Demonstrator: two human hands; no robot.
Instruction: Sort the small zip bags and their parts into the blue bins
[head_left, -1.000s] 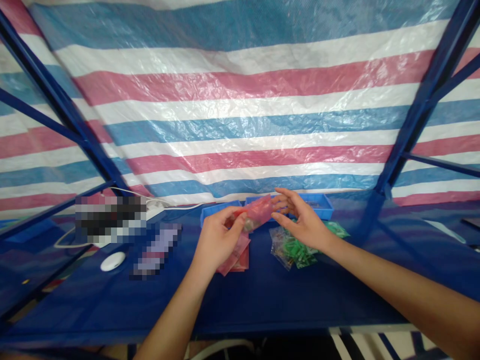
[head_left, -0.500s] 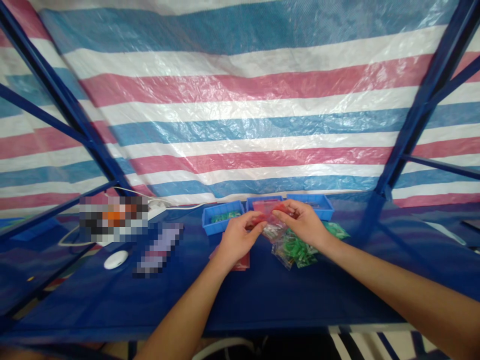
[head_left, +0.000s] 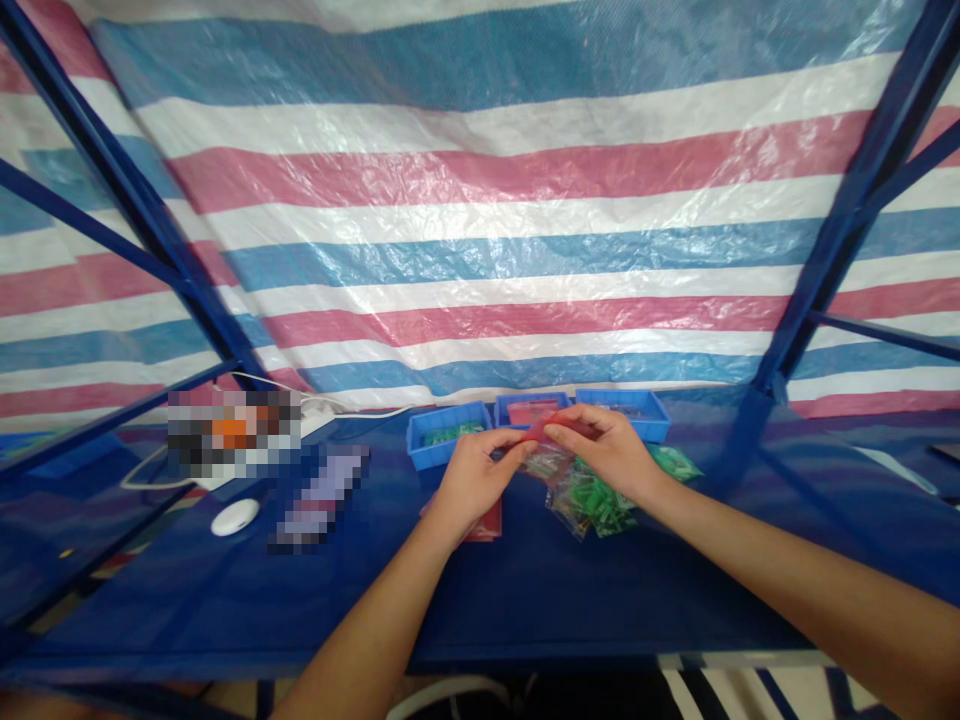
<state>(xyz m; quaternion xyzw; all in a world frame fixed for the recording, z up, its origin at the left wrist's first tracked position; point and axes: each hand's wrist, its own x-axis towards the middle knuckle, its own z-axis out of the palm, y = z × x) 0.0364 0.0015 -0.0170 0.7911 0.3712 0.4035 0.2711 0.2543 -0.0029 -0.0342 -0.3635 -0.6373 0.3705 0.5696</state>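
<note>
My left hand (head_left: 474, 476) and my right hand (head_left: 607, 449) meet above the blue table, both pinching the top edge of a small red plastic bag (head_left: 541, 431). The fingers of both hands are closed on it. Under my left hand lies a stack of red bags (head_left: 486, 523). Below my right hand is a heap of clear bags with green pieces (head_left: 592, 498). Three blue trays stand just behind: the left tray (head_left: 442, 432), the middle tray (head_left: 526, 408) and the right tray (head_left: 634, 410).
A white round object (head_left: 235, 516) and a white cable (head_left: 330, 408) lie at the left of the blue table (head_left: 525, 600). Blue frame bars (head_left: 840, 250) rise on both sides. A striped tarpaulin (head_left: 480, 200) closes the back.
Both hands moved the red bag a little forward and right, from in front of the left tray to the middle tray. My right hand, open a second ago, now pinches the bag.
</note>
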